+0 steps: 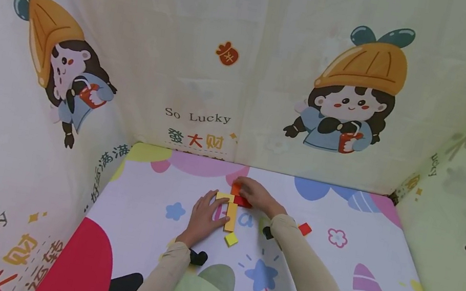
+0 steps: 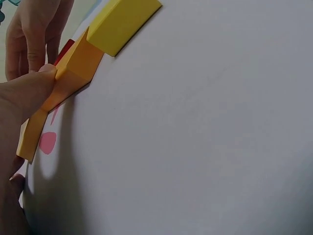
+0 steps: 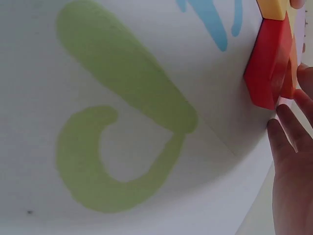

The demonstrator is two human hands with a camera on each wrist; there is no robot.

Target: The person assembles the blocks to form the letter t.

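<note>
My left hand (image 1: 204, 218) spreads over the left of a small block arrangement. Its thumb touches the long orange-yellow block (image 2: 73, 68), and its index finger reaches the pale yellow block (image 1: 222, 196) at the top end. My right hand (image 1: 258, 196) comes in from the right, its fingertips at the orange block (image 1: 236, 188) behind the red block (image 3: 266, 63). The right thumb and fingers pinch that orange block, partly hiding it. Nearest me, a yellow block (image 1: 231, 239) lies turned diagonally by the long block's near end.
A separate red block (image 1: 304, 229) lies to the right, beyond my right sleeve (image 1: 303, 262). The table carries a printed white cloth (image 1: 188, 189). Patterned fabric walls (image 1: 272, 85) rise behind it and at both sides.
</note>
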